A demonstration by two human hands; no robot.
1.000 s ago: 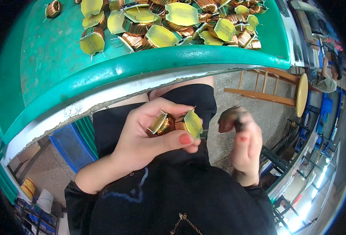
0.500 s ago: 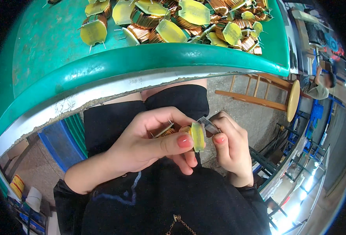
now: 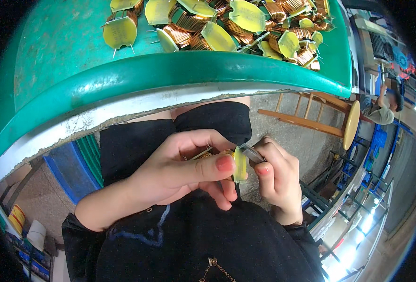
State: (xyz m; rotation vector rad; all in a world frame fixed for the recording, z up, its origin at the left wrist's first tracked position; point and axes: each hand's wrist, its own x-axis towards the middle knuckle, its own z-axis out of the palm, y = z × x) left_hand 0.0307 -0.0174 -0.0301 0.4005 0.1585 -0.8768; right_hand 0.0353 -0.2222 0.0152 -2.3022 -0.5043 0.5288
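Above my lap, my left hand is closed on a copper-wound coil with a yellow-green base plate. The thumb presses on the coil and the plate faces right. More copper winding and another plate edge with thin pins show behind the thumb; whether that is a second coil I cannot tell. Pinched between the thumb and fingers of my right hand is a small flat grey tool, partly hidden by the fingers. Its tip meets the upper edge of the plate, as far as I can see.
Beyond my lap stands a green tray on a table with a chipped white edge. Several similar coils are heaped in it, and one sits apart at left. At right are a wooden stool and, farther off, a person.
The grey tool's tip has moved slightly left and down, against the plate's upper edge. Both hands keep their grip. The tray's contents sit slightly farther right in view.
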